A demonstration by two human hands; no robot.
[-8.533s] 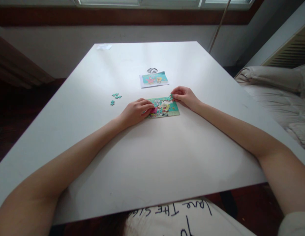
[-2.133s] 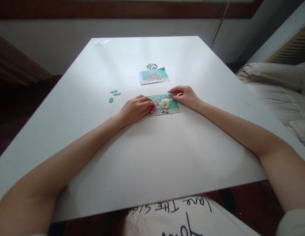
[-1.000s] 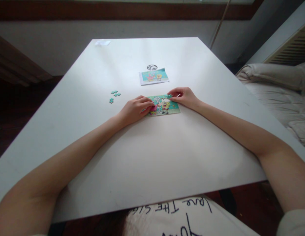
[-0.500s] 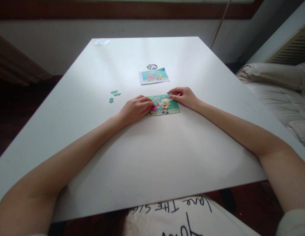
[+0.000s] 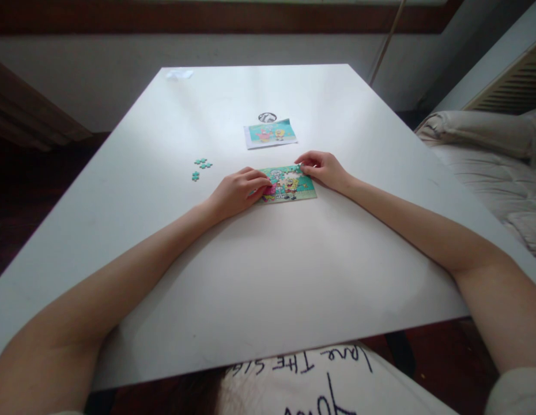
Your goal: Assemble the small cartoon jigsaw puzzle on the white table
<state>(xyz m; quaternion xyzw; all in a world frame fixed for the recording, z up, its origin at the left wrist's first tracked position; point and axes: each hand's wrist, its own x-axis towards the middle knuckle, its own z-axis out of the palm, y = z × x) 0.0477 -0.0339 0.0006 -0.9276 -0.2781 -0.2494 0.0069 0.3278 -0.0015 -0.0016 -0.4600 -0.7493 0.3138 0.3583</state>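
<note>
A small cartoon jigsaw puzzle (image 5: 289, 185) lies mid-table, mostly teal. My left hand (image 5: 237, 193) rests with curled fingers on its left edge, fingertips pressing on the picture. My right hand (image 5: 322, 168) sits at the puzzle's far right corner, thumb and fingers pinched on a teal puzzle piece (image 5: 299, 168) at the top edge. Three loose teal pieces (image 5: 200, 167) lie to the left of my left hand.
A printed reference picture (image 5: 270, 132) lies beyond the puzzle, with a small dark round object (image 5: 267, 117) just behind it. A scrap of paper (image 5: 178, 74) sits at the white table's (image 5: 268, 276) far left corner. A padded bed (image 5: 493, 161) stands to the right.
Over the last second almost nothing has moved; my right hand keeps the piece at the puzzle's top right corner with slight finger shifts. My left hand stays put.
</note>
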